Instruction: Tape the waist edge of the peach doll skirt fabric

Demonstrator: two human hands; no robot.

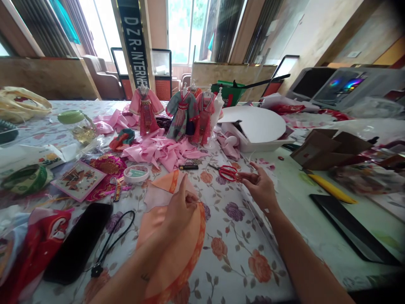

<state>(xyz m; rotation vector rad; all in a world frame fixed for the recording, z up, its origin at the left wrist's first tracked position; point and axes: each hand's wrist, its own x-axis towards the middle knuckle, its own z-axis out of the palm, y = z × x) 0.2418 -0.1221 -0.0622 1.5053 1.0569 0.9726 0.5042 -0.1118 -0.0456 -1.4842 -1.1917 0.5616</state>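
My left hand (pixel 182 203) rests over an orange cloth piece (pixel 177 253) with a darker patterned border, its index finger extended and the other fingers curled; whether it pinches the cloth or a pin is too small to tell. To the right, my right hand (pixel 260 185) is by the handles of red-handled scissors (pixel 227 172), thumb and fingers apart. Its fingertips are close to the handles, and contact is unclear. A smaller orange piece with pale backing (pixel 166 182) lies beyond my left hand. A short black item (pixel 189 167) lies behind it.
Small dressed mannequins (pixel 182 112) stand behind pink fabric scraps (pixel 161 150). At left are a black phone (pixel 79 242), a tape roll (pixel 136 173) and a glass jug (pixel 79 128). A white round lid (pixel 253 122), a yellow cutter (pixel 332 188) and a black tray (pixel 351 228) are at right.
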